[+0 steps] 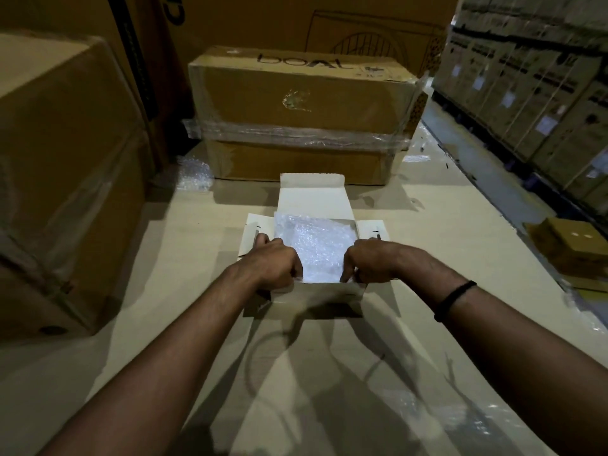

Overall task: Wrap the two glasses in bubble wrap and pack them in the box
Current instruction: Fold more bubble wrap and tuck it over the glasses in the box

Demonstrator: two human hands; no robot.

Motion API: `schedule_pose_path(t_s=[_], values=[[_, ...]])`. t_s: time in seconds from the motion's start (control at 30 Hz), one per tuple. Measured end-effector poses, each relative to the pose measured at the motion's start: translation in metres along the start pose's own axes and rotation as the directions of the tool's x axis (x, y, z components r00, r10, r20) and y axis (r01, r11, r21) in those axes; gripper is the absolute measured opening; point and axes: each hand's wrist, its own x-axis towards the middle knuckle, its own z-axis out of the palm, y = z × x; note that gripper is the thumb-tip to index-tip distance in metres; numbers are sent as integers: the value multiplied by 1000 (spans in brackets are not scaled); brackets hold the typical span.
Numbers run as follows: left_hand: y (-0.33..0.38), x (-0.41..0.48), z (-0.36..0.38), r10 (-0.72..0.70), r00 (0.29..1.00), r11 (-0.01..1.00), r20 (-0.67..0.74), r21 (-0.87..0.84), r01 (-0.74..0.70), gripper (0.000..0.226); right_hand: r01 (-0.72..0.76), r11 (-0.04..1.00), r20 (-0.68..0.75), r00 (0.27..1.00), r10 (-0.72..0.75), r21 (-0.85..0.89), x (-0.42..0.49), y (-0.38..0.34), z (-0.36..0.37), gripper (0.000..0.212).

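White card box (329, 292): open at the centre of the frame on the pale bench (444, 225). Its lid stands up at the far side and a side flap splays out to the left and to the right.
Bubble wrap (317, 245): a crumpled clear bundle fills the box. The glasses cannot be seen and are presumably inside it.
Left hand (278, 263): fingers curled over the box's near left corner, gripping the wall.
Right hand (368, 261): fingers curled down, pinching the near right corner. There is a black band (455, 299) on the wrist.
Box and hands: the box sits between the two hands, touched by both, with the bundle just beyond the knuckles.
Step in hand: it looks like late packing, with the box being steadied once filled.
Next move: likely folding in the side flaps and lowering the lid. That calls for the wrap to be tucked below the rim, and for gentle pressure.
Behind: a taped brown carton (296, 103) at upper centre, with a scrap of wrap (194, 172) to its left.
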Motion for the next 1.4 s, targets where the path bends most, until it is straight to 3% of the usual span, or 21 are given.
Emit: schedule_pose_path(t_s=[0.2, 0.3, 0.37, 0.43, 0.63, 0.87, 1.0, 1.07, 1.23, 1.4], values=[[-3, 1, 3, -40, 999, 998, -20, -59, 39, 35, 22, 996, 37, 999, -19, -89, 4, 1, 5, 44], [-17, -6, -2, -90, 990, 971, -112, -232, 62, 36, -3, 994, -57, 998, 9, 109, -3, 9, 2, 52], [-24, -8, -9, -148, 954, 969, -261, -230, 87, 27, -11, 958, -200, 977, 71, 286, -7, 19, -2, 51], [-24, -7, -14, -158, 925, 982, -346, -156, 109, 9, -47, 952, -262, 956, 131, 303, -7, 23, -6, 39], [-13, 7, -11, -145, 979, 971, -144, 169, 169, 11, -259, 965, -77, 962, 262, 44, 11, 18, -1, 93], [-8, 15, -3, -172, 983, 922, -55, 343, 181, 21, -254, 962, -107, 964, 243, -105, 25, 14, 16, 67], [-17, 12, -5, -206, 976, 966, -75, 144, 215, 31, -251, 968, -112, 961, 252, 28, 15, 24, 11, 98], [-15, 11, -4, -216, 972, 960, -96, 163, 229, 42, -255, 961, -113, 957, 266, 108, 13, 25, 9, 108], [0, 18, 5, -196, 974, 899, -115, 375, 225, 64, -266, 964, -179, 949, 259, -14, 25, 11, 25, 94], [4, 21, 6, -178, 980, 897, -85, 395, 197, 59, -312, 949, -197, 934, 298, -47, 30, 6, 25, 102]])
